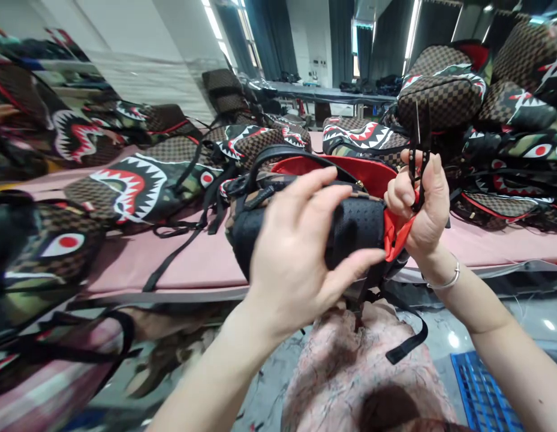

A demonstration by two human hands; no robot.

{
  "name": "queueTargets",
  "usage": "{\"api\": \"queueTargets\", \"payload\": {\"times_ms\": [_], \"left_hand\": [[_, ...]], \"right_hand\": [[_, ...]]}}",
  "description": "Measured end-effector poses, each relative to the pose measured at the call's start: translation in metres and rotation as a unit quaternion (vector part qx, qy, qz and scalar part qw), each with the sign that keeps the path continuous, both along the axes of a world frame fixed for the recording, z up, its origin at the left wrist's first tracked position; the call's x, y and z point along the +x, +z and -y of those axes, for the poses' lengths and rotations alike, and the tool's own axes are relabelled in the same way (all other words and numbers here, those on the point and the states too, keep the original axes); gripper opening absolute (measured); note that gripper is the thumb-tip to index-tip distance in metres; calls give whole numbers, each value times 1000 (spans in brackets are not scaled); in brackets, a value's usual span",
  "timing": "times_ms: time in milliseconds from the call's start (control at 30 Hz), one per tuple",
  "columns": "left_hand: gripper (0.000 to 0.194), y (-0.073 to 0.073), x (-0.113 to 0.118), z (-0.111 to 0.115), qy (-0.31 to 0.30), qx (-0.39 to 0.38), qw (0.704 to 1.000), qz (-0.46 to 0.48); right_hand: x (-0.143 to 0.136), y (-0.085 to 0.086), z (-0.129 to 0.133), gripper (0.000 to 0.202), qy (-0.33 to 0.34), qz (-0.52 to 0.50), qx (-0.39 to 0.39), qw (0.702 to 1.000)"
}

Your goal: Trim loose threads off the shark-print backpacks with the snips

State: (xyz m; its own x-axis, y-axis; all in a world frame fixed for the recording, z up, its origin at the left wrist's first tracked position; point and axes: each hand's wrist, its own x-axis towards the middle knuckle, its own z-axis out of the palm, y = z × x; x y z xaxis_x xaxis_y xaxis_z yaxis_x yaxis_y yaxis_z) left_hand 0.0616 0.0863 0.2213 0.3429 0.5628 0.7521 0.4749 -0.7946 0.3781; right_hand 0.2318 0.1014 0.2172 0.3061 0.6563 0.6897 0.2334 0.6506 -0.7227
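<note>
You are handling a backpack (pixel 357 225) that is sitting at the centre of the frame, by the near edge of the pink-covered bench (pixel 206 264), with its black padded panel facing you and red lining (pixel 381 171) showing along its top. Your left hand (pixel 291 252) is hanging loose and slightly blurred in front of that panel, fingers and thumb spreading apart; I cannot tell whether it is touching the bag. Your right hand (pixel 424 207), right of centre, is grasping scissors (pixel 412 168) with the blades pointing up, while red cloth (pixel 396 235) is bunching just beneath the fingers. Shark-mouth bags (pixel 134 186) are lying at the left, a black strap (pixel 411 345) is dangling at lower right of centre, and a blue basket (pixel 485 390) is showing in the lower right corner.
</note>
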Motion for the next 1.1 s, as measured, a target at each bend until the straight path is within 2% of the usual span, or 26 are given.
{"api": "queueTargets", "payload": {"times_ms": [100, 167, 267, 433, 567, 633, 700, 767, 833, 900, 1000, 1100], "left_hand": [[64, -7, 16, -14, -3, 66, 990, -121], [68, -11, 20, -24, 23, 88, 986, -140], [63, -10, 17, -39, 29, 103, 984, -145], [46, 0, 3, -60, -27, 118, 978, -172], [50, 3, -11, -68, -84, 151, 962, -210], [47, 5, -17, -66, -86, 151, 961, -213], [41, 8, -19, -59, -59, 144, 968, -197], [51, 10, -15, -49, -18, 151, 968, -202], [66, 8, -8, -36, 3, 170, 955, -244], [64, 1, 0, -24, 1, 203, 942, -268], [47, -17, 4, -11, 5, 273, 936, -221], [36, -32, -1, -4, 7, 338, 926, -167]], "right_hand": [[6, 1, 5, 46, 4, -31, -8, 999], [10, -3, 12, 39, 0, -78, 2, 997], [15, -18, 22, 31, -8, -124, 9, 992], [25, -51, 17, 39, 7, -119, -61, 991], [30, -56, 9, 47, 32, -87, -122, 988], [29, -56, 12, 44, 46, -86, -130, 987], [24, -58, 20, 39, 55, -93, -126, 986], [19, -64, 32, 35, 62, -94, -122, 986], [17, -70, 45, 32, 80, -94, -125, 984], [19, -75, 56, 30, 120, -100, -144, 977], [30, -75, 69, 27, 175, -110, -190, 960], [45, -70, 74, 23, 163, -75, -218, 959]]}}
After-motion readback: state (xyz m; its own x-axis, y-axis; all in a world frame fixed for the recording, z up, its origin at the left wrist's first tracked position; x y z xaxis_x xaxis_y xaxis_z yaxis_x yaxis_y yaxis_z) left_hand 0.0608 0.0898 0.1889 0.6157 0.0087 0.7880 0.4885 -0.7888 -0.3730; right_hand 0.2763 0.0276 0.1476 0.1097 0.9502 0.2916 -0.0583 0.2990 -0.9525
